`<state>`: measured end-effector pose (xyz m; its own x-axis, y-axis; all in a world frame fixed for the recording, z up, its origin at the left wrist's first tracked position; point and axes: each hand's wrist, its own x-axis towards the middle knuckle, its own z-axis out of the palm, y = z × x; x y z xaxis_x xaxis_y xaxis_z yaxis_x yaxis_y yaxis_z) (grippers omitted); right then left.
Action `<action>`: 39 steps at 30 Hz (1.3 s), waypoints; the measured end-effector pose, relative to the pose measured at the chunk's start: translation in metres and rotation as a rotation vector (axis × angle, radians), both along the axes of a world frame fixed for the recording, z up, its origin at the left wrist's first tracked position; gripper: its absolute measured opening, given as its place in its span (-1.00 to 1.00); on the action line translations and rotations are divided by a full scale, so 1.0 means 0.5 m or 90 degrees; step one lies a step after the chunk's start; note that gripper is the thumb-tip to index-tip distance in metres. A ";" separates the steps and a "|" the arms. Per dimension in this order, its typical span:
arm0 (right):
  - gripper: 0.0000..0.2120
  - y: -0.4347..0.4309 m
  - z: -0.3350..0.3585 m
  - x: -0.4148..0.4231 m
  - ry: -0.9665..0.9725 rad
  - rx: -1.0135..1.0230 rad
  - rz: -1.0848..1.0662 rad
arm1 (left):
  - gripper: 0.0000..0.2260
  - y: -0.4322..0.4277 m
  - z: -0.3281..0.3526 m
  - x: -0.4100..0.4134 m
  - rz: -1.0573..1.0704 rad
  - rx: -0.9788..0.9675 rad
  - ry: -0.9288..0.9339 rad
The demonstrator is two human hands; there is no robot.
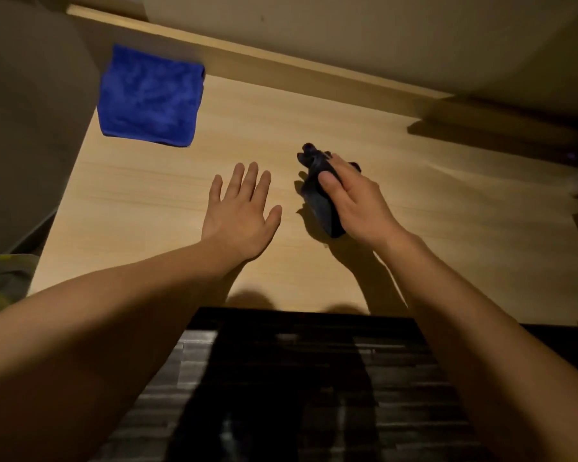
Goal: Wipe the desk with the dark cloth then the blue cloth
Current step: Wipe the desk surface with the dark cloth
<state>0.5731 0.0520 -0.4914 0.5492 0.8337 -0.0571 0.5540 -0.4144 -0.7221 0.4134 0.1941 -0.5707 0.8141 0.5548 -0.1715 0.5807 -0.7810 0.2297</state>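
A light wooden desk (pixel 167 195) fills the middle of the view. My right hand (pixel 357 201) grips a bunched dark cloth (pixel 321 201), which touches the desk near its centre. My left hand (pixel 241 211) lies flat over the desk just left of it, fingers spread, holding nothing. A folded blue cloth (pixel 149 96) rests at the desk's far left corner, well away from both hands.
A pale wall (pixel 381 35) runs along the desk's far side above a raised wooden back edge (pixel 281 68). A dark object (pixel 501 135) sits at the far right of the desk. A dark floor (pixel 297 388) shows below the near edge.
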 end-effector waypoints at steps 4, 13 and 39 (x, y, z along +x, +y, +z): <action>-0.62 0.093 -0.022 0.138 -0.130 -0.062 0.024 | -0.33 -0.003 0.001 0.004 0.008 0.000 0.011; -0.55 0.221 -0.120 0.293 -0.276 -0.175 0.083 | -0.34 -0.002 -0.007 0.002 0.008 0.042 0.038; -0.45 0.011 -0.141 0.092 -0.349 -0.251 0.141 | -0.34 -0.018 0.009 0.002 0.033 0.036 0.014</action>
